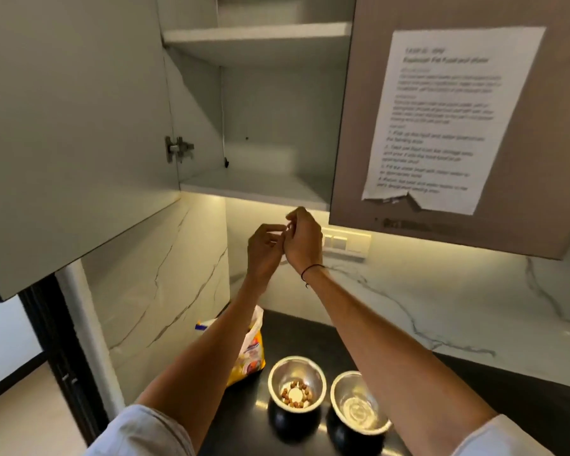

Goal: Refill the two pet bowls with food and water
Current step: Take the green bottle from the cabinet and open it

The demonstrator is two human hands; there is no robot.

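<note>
Fingers (278, 230) curled, hands together overhead

**Open shelf above, crowded counter corner below**

Lower cabinet shelf (260, 185) bare and reachable from the front between the swung-open left door (73, 126) and the closed right door (458, 126), both flanking the approach. Both hands, left hand (264, 250) and right hand (303, 240), raised close together just below the shelf edge. On the dark counter (474, 383), food bag (250, 350) against the left wall, kibble bowl (297, 385) and second bowl (359, 403) side by side beneath the forearms; open counter to the right.
</note>
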